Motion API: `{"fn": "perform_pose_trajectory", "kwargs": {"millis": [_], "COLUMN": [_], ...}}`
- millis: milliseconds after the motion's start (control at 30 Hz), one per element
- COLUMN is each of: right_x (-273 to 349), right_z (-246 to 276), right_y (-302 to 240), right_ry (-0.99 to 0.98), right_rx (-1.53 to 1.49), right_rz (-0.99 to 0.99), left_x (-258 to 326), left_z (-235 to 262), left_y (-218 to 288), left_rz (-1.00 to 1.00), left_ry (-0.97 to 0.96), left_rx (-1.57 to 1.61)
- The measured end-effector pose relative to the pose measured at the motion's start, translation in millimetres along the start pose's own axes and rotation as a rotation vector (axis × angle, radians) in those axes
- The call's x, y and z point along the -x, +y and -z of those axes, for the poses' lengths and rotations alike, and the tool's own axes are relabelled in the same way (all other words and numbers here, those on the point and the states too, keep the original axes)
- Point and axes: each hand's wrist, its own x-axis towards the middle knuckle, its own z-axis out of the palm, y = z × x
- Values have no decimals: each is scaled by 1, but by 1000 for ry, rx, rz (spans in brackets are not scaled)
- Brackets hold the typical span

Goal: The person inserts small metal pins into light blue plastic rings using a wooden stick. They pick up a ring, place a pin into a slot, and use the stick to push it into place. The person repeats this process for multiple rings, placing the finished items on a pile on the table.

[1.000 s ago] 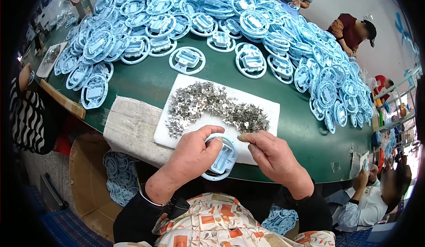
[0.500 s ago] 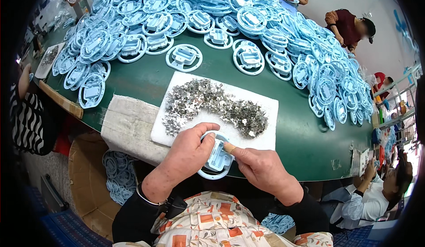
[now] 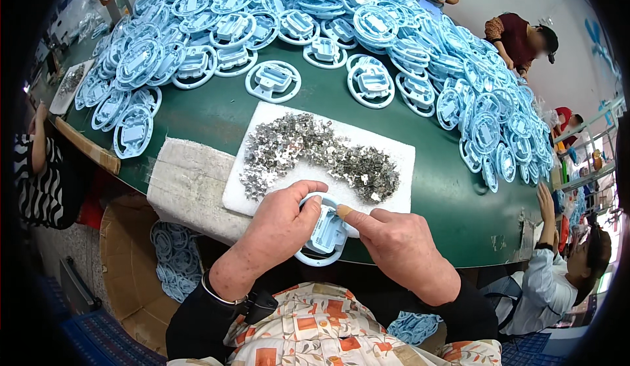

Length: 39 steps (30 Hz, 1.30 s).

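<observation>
Just off the table's near edge, my left hand (image 3: 281, 220) grips a light-blue plastic toy steering wheel (image 3: 326, 235) by its upper left rim, the thumb lying over the rim. The wheel has a round rim and a raised, hollow block in the middle. My right hand (image 3: 403, 248) is closed, its fingers curled. One fingertip presses at the upper right of the block; anything small under it is hidden. Beyond both hands, a heap of small shiny metal clips (image 3: 289, 146) lies on a white foam board (image 3: 401, 199).
Light-blue wheels (image 3: 374, 25) are piled across the far side of the green table (image 3: 446, 202). A whitish block (image 3: 187, 176) lies left of the board. Below left, a cardboard box (image 3: 125, 267) contains more wheels. A person in a light shirt (image 3: 535, 287) is at right; others stand around the table.
My right hand has shifted slightly right and turned at the block, while my left hand keeps its hold. The person at right has raised an arm toward the table.
</observation>
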Motion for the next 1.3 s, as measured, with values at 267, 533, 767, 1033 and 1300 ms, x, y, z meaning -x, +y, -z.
{"fn": "perform_pose_trajectory", "kwargs": {"millis": [267,533,767,1033,1300], "right_x": [-4,12,24,37,35], "right_z": [5,-21,-18,-10,-28], "right_y": [10,13,24,12,-16], "right_ry": [-26,0,-80,95,278], "right_rx": [-245,-1191,-1209,-1377,-1100], "right_rz": [-4,-411,-398,-374,-186], "left_x": [4,21,21,22,21], "left_z": [0,-10,-1,-20,-25], "left_y": [-7,-2,25,7,-19], "left_rz": [-40,-57,-410,-385,-142], "left_ry": [-4,-158,-244,-171,-489], "left_rx": [74,661,-260,15,1042]}}
